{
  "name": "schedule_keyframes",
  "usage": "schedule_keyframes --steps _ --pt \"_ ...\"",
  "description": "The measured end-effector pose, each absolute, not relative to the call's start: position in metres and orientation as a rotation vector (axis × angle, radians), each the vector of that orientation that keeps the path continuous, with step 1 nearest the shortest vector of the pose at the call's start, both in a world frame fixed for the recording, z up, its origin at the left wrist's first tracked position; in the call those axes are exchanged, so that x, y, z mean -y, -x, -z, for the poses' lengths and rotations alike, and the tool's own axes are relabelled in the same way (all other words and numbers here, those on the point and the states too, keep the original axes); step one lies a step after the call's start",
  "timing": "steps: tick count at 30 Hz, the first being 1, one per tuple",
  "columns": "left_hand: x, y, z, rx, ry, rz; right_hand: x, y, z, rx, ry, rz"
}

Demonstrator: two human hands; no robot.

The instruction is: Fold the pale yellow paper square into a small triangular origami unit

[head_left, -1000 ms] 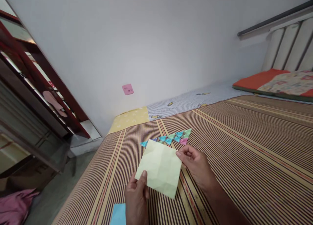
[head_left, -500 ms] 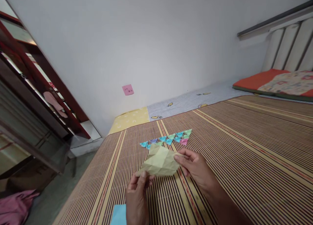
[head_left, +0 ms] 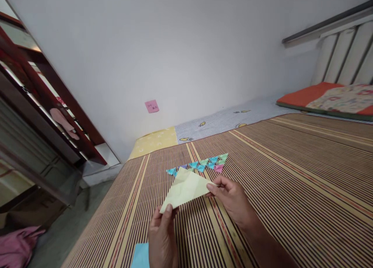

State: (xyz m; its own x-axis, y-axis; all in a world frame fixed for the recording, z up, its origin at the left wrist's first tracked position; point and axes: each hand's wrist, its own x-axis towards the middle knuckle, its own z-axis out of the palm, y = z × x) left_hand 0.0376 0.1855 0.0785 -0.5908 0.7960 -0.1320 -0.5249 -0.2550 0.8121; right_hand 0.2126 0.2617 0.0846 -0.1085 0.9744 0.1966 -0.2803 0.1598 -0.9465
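Observation:
A pale yellow sheet of paper [head_left: 186,188], folded into a triangle with creases, is held above the striped mat [head_left: 279,174]. My left hand [head_left: 163,231] pinches its lower left corner between thumb and fingers. At the right corner, my right hand [head_left: 230,198] grips the paper the same way. Just behind the triangle lie rows of small folded paper pieces [head_left: 201,167] in blue, green, purple and pink; the paper partly hides some of them. Beside my left wrist rests a light blue paper [head_left: 140,255], partly covered by the hand.
A pink note [head_left: 152,106] sticks to the white wall [head_left: 186,58]. An orange and floral cushion [head_left: 329,101] lies at the back right, below a radiator [head_left: 346,54]. To the left, the mat's edge drops to a floor with pink cloth [head_left: 20,244].
The yellow paper has gone from a crumpled, partly opened shape to a flatter, smooth triangle with a straight lower edge. Both hands keep their corners and have barely shifted.

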Motion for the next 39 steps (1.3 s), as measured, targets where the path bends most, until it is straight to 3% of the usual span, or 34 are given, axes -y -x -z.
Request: schedule_keyframes --steps 4,9,21,34,39 --pt "-0.187 -0.044 -0.084 -1.019 -0.344 -2.036 -0.257 -0.206 -0.081 1.272 0.79 -1.154" --pt "-0.191 -0.061 -0.08 -0.835 -0.318 -1.897 -0.247 -0.194 -0.079 1.447 0.717 -1.075" --pt "-0.192 -0.073 -0.088 -0.837 -0.092 -1.949 -0.245 -0.195 -0.085 1.627 0.717 -0.847" --pt "-0.195 -0.072 -0.087 -0.835 -0.03 -2.05 -0.253 -0.201 -0.081 1.712 0.839 -1.083" --pt "-0.195 -0.083 -0.077 -0.943 -0.214 -1.983 -0.26 -0.208 -0.084 1.493 0.815 -1.187"
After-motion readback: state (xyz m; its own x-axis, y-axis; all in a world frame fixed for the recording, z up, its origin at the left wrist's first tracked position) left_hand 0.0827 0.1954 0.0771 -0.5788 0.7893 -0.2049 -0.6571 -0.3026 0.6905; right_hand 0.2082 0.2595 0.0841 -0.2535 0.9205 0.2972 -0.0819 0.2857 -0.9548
